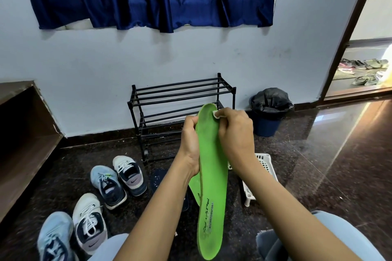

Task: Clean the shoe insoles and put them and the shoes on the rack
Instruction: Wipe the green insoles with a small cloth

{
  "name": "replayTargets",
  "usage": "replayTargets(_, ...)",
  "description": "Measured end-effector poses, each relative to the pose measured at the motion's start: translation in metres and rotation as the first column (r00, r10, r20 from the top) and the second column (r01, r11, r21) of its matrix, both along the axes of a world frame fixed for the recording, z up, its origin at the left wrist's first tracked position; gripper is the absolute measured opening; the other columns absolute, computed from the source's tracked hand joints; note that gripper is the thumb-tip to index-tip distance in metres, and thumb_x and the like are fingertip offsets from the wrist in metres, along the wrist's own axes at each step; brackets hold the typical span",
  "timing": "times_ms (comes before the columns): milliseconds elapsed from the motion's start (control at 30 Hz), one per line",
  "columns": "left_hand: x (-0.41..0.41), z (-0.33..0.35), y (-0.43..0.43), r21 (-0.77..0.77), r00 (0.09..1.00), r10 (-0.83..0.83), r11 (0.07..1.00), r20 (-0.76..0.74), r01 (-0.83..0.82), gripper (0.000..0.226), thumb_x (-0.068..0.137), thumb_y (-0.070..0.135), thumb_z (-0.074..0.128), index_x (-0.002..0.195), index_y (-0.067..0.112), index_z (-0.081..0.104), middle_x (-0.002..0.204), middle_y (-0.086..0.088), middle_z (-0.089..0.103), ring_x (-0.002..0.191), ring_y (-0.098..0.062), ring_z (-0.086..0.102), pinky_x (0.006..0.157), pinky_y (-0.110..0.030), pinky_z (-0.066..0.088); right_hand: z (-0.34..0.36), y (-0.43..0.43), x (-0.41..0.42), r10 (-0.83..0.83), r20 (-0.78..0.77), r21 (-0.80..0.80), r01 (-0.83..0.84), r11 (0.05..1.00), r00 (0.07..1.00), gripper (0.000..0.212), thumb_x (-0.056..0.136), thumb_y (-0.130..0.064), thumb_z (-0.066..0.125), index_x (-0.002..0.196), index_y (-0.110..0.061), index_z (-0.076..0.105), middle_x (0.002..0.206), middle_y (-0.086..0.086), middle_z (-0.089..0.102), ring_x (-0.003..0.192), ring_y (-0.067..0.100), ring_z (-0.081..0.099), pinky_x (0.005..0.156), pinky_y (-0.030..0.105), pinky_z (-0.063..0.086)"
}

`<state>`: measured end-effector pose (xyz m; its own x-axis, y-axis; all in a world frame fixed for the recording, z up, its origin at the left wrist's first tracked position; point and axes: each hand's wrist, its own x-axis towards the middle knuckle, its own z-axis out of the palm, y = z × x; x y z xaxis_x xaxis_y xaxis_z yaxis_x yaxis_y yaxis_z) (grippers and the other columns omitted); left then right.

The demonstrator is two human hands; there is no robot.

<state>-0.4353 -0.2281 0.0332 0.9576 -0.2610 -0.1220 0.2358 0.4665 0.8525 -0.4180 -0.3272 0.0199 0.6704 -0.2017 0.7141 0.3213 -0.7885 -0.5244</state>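
I hold a long green insole (pixel 212 176) upright in front of me. My left hand (pixel 189 140) grips its left edge near the toe. My right hand (pixel 235 133) pinches a small white wipe (pixel 216 114) against the toe end. A second green insole (pixel 194 186) lies on the floor behind the first. Dark insoles (pixel 158 178) lie beside it, partly hidden by my left arm. The black two-tier rack (pixel 180 99) stands bare against the wall. Several sneakers sit on the floor at the left: light-blue ones (pixel 108 186) (pixel 55 237) and white-and-navy ones (pixel 129 174) (pixel 90 222).
A blue bin with a black liner (pixel 269 112) stands right of the rack. A white plastic basket (pixel 263 176) sits on the floor behind my right forearm. A brown wooden ledge (pixel 23 133) runs along the left. An open doorway at right shows sandals (pixel 362 72).
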Motion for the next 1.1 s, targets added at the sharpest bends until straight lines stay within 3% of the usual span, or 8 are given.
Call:
replayTargets(100,0.001,-0.001,0.0,-0.016,1.0,0.001,1.0,0.001,-0.001,0.045,0.09,0.039,0.029,0.064,0.012,0.053,0.056,-0.003,0.051,0.047,-0.016,0.047,0.049,-0.022,0.035,-0.006,0.002,-0.007,0.017,0.004,-0.059,-0.017,0.998,1.0,0.019,0.079,0.004,0.059,0.09,-0.005,0.071,0.082,0.011,0.069,0.083,0.03,0.058,0.069,0.035,0.046)
replayTargets(333,0.004,-0.003,0.006,0.048,0.999,0.046,0.998,-0.022,-0.045,0.045,0.091,0.039,0.027,0.06,0.013,0.045,0.051,-0.002,0.044,0.043,-0.015,0.042,0.047,-0.022,0.031,-0.024,0.007,-0.017,0.052,-0.043,-0.141,-0.057,0.988,0.998,0.017,0.076,0.006,0.061,0.085,-0.004,0.071,0.076,0.011,0.068,0.076,0.032,0.058,0.059,0.037,0.051)
replayTargets(500,0.002,-0.003,0.002,0.046,0.999,0.032,0.998,-0.01,-0.032,0.046,0.092,0.037,0.026,0.065,0.012,0.053,0.055,-0.003,0.052,0.048,-0.017,0.047,0.05,-0.023,0.035,-0.012,-0.002,-0.003,0.03,0.002,-0.123,-0.03,0.992,1.0,0.017,0.076,0.003,0.057,0.084,-0.004,0.07,0.076,0.011,0.068,0.075,0.031,0.057,0.062,0.033,0.047)
replayTargets(700,0.008,-0.006,0.002,0.011,0.997,0.067,0.998,-0.035,-0.066,0.064,0.094,0.038,0.026,0.043,0.015,0.056,0.048,-0.002,0.051,0.041,-0.016,0.047,0.047,-0.021,0.035,-0.023,0.001,-0.015,0.032,-0.017,-0.157,-0.035,0.987,0.999,0.018,0.076,-0.002,0.054,0.081,-0.003,0.071,0.071,0.01,0.066,0.07,0.03,0.056,0.056,0.033,0.05)
replayTargets(833,0.011,-0.002,0.007,0.0,0.994,0.096,0.995,-0.045,-0.096,0.052,0.09,0.04,0.027,0.061,0.009,0.057,0.065,-0.01,0.054,0.056,-0.022,0.049,0.056,-0.028,0.036,-0.032,0.002,-0.02,0.047,-0.055,-0.192,-0.057,0.98,0.997,0.015,0.07,0.007,0.064,0.079,-0.003,0.07,0.07,0.01,0.066,0.067,0.03,0.055,0.053,0.035,0.051)
replayTargets(1100,0.009,0.001,0.0,-0.021,0.995,0.098,0.995,-0.03,-0.099,0.063,0.094,0.035,0.026,0.041,0.016,0.054,0.046,-0.001,0.05,0.038,-0.014,0.046,0.043,-0.017,0.036,-0.016,-0.003,-0.003,0.051,-0.062,-0.147,-0.06,0.987,0.997,0.019,0.08,0.0,0.053,0.085,-0.002,0.072,0.074,0.013,0.066,0.074,0.031,0.055,0.057,0.04,0.05)
